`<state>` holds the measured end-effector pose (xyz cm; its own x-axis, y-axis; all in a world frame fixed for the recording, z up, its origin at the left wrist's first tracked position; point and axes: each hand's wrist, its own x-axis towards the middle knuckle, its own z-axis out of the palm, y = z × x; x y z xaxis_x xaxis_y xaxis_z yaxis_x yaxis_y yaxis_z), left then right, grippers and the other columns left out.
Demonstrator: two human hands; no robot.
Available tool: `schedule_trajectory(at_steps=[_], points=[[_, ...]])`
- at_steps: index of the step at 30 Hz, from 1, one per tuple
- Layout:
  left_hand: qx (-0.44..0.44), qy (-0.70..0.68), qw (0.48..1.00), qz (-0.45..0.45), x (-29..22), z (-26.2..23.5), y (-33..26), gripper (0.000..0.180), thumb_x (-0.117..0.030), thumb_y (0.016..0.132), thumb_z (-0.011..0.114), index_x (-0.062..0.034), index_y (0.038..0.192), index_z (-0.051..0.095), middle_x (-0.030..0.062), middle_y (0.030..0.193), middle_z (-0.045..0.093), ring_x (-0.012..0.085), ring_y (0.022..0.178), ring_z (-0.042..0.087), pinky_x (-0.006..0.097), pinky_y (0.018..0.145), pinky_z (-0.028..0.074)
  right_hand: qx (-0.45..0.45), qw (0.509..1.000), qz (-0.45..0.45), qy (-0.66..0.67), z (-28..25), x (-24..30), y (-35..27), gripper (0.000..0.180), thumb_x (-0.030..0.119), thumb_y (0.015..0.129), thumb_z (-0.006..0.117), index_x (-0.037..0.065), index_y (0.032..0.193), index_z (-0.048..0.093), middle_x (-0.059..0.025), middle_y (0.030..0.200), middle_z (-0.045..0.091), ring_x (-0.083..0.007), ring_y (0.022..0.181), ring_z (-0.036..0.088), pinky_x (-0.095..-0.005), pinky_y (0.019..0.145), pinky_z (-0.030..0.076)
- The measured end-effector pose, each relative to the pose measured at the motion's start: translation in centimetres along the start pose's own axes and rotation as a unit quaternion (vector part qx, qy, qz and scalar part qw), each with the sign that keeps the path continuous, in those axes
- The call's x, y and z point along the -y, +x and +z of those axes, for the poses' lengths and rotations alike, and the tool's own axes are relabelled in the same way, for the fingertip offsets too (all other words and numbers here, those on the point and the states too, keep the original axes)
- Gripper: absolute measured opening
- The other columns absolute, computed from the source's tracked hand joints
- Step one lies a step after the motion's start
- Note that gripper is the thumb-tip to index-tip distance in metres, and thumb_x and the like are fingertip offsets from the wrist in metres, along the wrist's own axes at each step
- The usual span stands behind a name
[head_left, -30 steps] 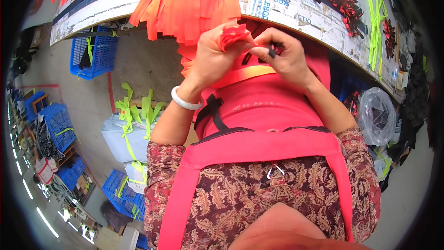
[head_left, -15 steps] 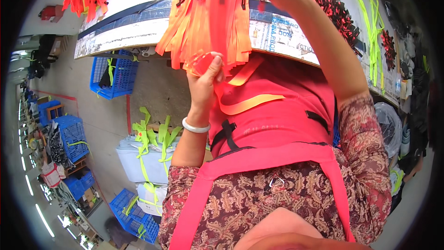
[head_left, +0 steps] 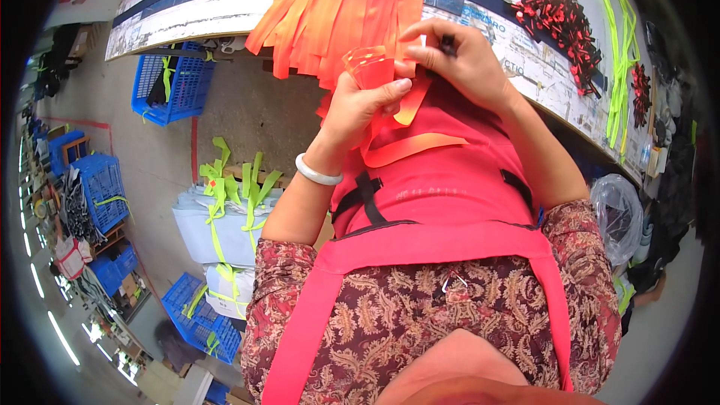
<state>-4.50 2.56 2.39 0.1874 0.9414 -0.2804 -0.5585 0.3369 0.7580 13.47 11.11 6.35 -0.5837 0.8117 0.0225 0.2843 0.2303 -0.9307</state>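
My left hand (head_left: 364, 105), with a white bangle on its wrist, is closed around a stack of folded orange ribbon strips (head_left: 373, 67). Close to it on the right, my right hand (head_left: 476, 67) has its thumb and fingers bent together around a small black piece (head_left: 448, 45), mostly hidden by the fingers. A thick row of orange strips (head_left: 330, 22) hangs over the table edge just beyond my hands, with black fittings at its upper end. One loose orange strip (head_left: 416, 148) curls down over my red apron (head_left: 442, 180).
The worn white table (head_left: 187, 30) carries a heap of red-and-black strap pieces (head_left: 559, 26) and long neon-yellow ribbons (head_left: 619, 67) at right. To the left on the floor are a blue crate (head_left: 172, 86), a yellow-tied pale bundle (head_left: 217, 229) and another blue crate (head_left: 199, 315).
My right hand has come down from the far part of the table, near my left hand. My left hand has moved slightly right with its stack of strips. The whole view has shifted a little.
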Motion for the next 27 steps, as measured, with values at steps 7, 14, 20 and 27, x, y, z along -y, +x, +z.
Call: schedule_trajectory(at_steps=[7,14,20,27], points=[[0.025,0.035,0.998,-0.048,0.6,0.7,1.1,0.017,-0.004,0.081,0.072,-0.0017,0.096,0.066,0.0004,0.075,0.060,0.0080,0.060,0.053,0.024,0.054,0.042,-0.052,0.997,-0.042,-0.041,1.5,-0.9,-2.6,0.016,0.013,0.084,0.071,0.002,0.094,0.066,-0.0129,0.073,0.063,-0.0201,0.064,0.062,-0.0303,0.061,0.049],[0.005,0.047,0.996,-0.075,0.0,0.8,1.1,0.014,-0.011,0.087,0.068,-0.0003,0.095,0.065,0.0024,0.076,0.063,0.0102,0.062,0.056,0.025,0.057,0.045,-0.067,0.996,-0.049,0.030,0.9,-0.7,-4.2,0.012,0.011,0.089,0.066,0.000,0.089,0.064,-0.0079,0.072,0.063,-0.0126,0.063,0.058,-0.0283,0.058,0.046],[-0.053,0.032,0.998,0.015,-0.5,-1.4,2.2,0.021,-0.020,0.091,0.066,0.0005,0.097,0.068,0.0037,0.081,0.067,0.0095,0.067,0.060,0.024,0.060,0.048,-0.044,0.999,0.001,0.025,-0.9,-1.2,-4.9,0.016,0.015,0.091,0.066,-0.001,0.088,0.064,-0.0010,0.071,0.057,-0.0069,0.065,0.050,-0.0239,0.061,0.043],[0.027,0.179,0.983,-0.025,-0.7,2.0,0.6,0.014,-0.007,0.086,0.071,-0.0010,0.098,0.067,-0.0022,0.078,0.062,0.0044,0.069,0.056,0.020,0.061,0.044,0.004,1.000,0.010,-0.006,-0.2,-0.8,-5.6,0.014,0.013,0.094,0.059,-0.001,0.094,0.059,-0.0075,0.068,0.055,-0.0131,0.062,0.055,-0.0297,0.060,0.046]])
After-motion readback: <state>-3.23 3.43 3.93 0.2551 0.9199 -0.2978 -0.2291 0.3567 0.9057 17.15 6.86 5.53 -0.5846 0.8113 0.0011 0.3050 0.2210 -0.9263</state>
